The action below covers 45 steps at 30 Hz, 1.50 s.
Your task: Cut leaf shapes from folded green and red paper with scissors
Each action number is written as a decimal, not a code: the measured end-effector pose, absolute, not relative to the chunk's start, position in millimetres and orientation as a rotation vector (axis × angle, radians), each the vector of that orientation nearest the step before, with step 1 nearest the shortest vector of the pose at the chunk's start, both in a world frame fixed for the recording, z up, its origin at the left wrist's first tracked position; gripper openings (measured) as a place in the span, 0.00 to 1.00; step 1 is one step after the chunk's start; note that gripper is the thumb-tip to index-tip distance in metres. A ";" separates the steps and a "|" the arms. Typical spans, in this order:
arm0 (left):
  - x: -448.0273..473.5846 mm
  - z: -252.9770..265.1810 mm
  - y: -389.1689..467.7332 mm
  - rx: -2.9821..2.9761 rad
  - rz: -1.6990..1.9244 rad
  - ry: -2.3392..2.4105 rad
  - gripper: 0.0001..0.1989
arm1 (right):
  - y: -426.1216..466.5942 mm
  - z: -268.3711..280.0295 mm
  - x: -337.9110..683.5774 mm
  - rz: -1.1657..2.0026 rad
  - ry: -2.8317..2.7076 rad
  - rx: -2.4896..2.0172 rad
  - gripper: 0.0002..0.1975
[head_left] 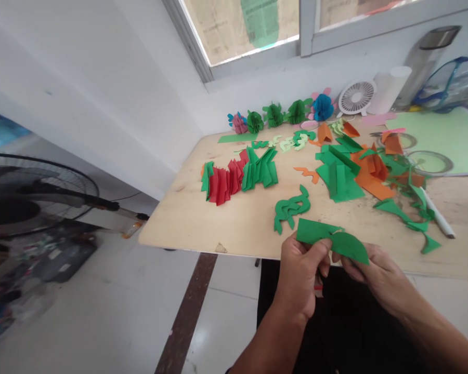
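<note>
My left hand (302,265) is closed, its thumb pressed on a piece of green paper (314,231) with a straight-edged left end and a rounded right end. The fingers of my right hand (370,265) pinch the same paper from below, at the rounded end. Something small and red shows under my left hand; I cannot make out what it is. Just beyond my left hand lie green curled paper cutouts (290,209). Farther back are folded red papers (224,182) and folded green papers (260,169) in a row.
On the right are a pile of green and orange paper (341,176), tape rings (431,162), scraps (407,218) and a white pen-like stick (439,215). Paper figures (275,115) and a small white fan (356,97) line the wall. A large floor fan (35,202) stands left.
</note>
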<state>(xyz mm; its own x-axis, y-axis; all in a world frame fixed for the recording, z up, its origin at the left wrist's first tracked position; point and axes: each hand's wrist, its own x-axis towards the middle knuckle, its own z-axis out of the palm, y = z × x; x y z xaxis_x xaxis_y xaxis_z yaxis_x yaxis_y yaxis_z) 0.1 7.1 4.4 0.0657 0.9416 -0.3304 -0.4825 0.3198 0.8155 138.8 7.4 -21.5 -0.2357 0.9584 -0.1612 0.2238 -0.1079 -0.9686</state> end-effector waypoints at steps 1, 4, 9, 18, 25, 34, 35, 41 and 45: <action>0.7 4.5 6.9 0.578 1.175 0.992 0.11 | 6.3 -22.2 137.8 1.403 -1.470 -1.338 0.28; 1.9 4.9 6.5 0.565 1.182 0.996 0.11 | 3.7 -23.0 135.1 1.408 -1.418 -1.335 0.27; 2.3 5.6 7.1 0.564 1.182 0.989 0.11 | 1.9 -20.1 131.6 1.381 -1.396 -1.361 0.29; 2.4 3.8 7.9 0.599 1.176 1.002 0.10 | 2.4 -26.1 130.1 1.427 -1.342 -1.313 0.27; 2.6 4.6 10.3 0.637 1.199 1.045 0.09 | 4.4 -22.9 129.4 1.416 -1.368 -1.335 0.28; 3.0 5.5 14.5 0.653 1.182 1.055 0.10 | 5.9 -23.0 130.5 1.447 -1.335 -1.317 0.27; 3.2 5.7 14.7 0.654 1.185 1.053 0.10 | 6.0 -22.9 130.4 1.450 -1.320 -1.321 0.27; 5.3 5.6 14.7 0.638 1.188 1.054 0.09 | 5.4 -26.2 129.5 1.494 -1.251 -1.285 0.27; 5.4 5.3 14.8 0.636 1.173 1.060 0.09 | 5.0 -27.4 130.3 1.486 -1.250 -1.296 0.27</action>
<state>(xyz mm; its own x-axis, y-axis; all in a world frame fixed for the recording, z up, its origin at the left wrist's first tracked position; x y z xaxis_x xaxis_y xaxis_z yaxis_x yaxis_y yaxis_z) 5.4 14.8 5.3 0.0248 0.9453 -0.3254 -0.4187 0.3054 0.8552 130.3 5.0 -27.4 -0.1701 0.9625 -0.2112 0.0429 -0.2069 -0.9774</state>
